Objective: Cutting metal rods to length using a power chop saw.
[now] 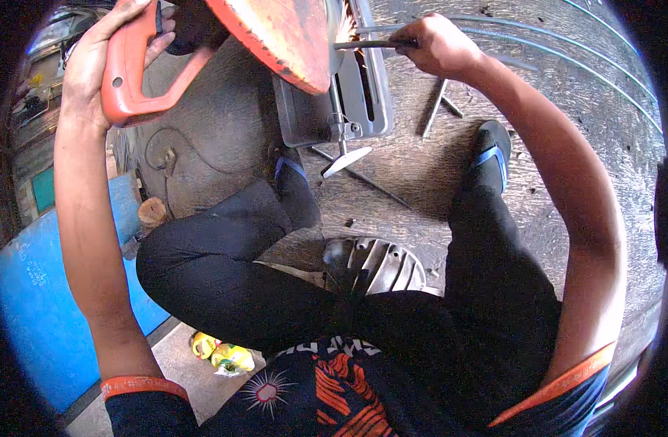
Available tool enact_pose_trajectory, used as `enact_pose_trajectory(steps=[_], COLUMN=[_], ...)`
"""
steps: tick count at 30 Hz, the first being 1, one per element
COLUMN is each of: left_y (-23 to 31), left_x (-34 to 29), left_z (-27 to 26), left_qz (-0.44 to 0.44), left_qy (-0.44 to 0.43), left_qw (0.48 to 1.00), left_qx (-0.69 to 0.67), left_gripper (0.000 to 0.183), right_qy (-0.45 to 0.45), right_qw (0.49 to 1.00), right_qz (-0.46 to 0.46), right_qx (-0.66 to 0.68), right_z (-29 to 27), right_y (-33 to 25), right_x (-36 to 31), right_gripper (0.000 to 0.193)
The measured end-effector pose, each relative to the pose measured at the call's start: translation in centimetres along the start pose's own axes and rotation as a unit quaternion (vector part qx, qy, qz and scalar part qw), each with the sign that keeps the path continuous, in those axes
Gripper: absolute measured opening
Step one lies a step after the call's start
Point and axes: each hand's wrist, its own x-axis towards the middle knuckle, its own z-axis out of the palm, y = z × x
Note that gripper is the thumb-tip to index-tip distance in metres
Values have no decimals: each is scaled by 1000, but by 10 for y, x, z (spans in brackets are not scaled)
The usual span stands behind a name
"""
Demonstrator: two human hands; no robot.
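My left hand (88,69) is closed round the orange handle (124,80) of a chop saw, at the upper left. The saw's worn orange blade guard (279,36) slants over its grey metal base (301,113). In my right hand (437,48), a short dark metal bar (366,44) reaches left to the cutting disc. Bright sparks (345,28) show at the disc, just above the bar. Part of the disc is hidden by the guard. A clamp screw with a pale T-shaped handle (346,162) sticks out of the base toward me.
Long thin metal rods (560,45) curve across the upper right. Short bar pieces (434,109) lie on the stained floor beside the saw. Between my legs is a ribbed metal object (377,264). A blue panel (64,291), a cable (171,131) and yellow packets (221,355) are at the left.
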Motion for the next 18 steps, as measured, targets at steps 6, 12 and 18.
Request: enact_pose_trajectory(steps=[6, 12, 18], left_y=[0, -1, -1], left_x=[-4, -2, 1], left_z=[13, 6, 3], left_qz=[14, 3, 11], left_qy=[4, -10, -10], left_qw=[1000, 1000, 1000], left_qx=[-8, -17, -21], left_gripper=[44, 45, 46], right_qy=[24, 7, 66], right_qw=[994, 981, 972], right_qz=[-84, -131, -166], right_qx=[-69, -140, -151], right_z=[-4, -13, -13], right_y=[10, 10, 8], right_x=[1, 6, 5], right_gripper=[18, 11, 8])
